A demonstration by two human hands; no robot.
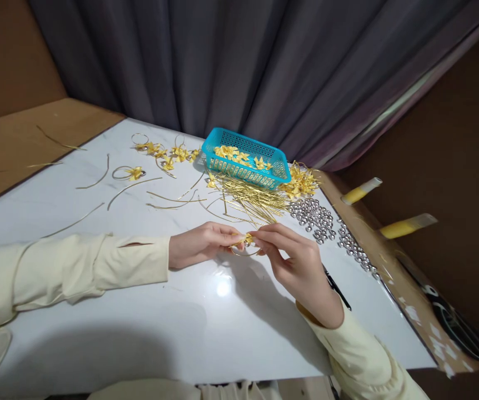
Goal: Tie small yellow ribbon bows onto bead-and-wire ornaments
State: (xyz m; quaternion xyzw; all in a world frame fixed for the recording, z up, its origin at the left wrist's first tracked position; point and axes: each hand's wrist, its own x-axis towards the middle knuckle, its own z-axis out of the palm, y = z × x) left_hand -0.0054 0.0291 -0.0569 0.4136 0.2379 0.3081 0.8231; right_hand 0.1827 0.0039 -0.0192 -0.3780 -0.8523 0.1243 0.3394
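Observation:
Between my two hands, above the white tabletop (206, 311), is a small yellow ribbon flower (248, 239) with a loop of gold wire (245, 254) curving below it. My left hand (206, 243) pinches the flower from the left, thumb on top. From the right, my right hand (292, 255) has its fingertips closed at the flower's edge and the wire; exactly which part they grip is hidden. Just beyond my hands lies a pile of gold wire pieces (256, 197). Silver heart-shaped beads (312, 216) are spread to the right of that pile.
A turquoise basket (245, 178) holding yellow flowers stands at the back. More yellow flowers (302, 180) are heaped beside it. Finished-looking wire rings with flowers (135, 173) lie at left, among loose wires (133, 189). A black pen (337, 288) and scissors (452, 322) are at right.

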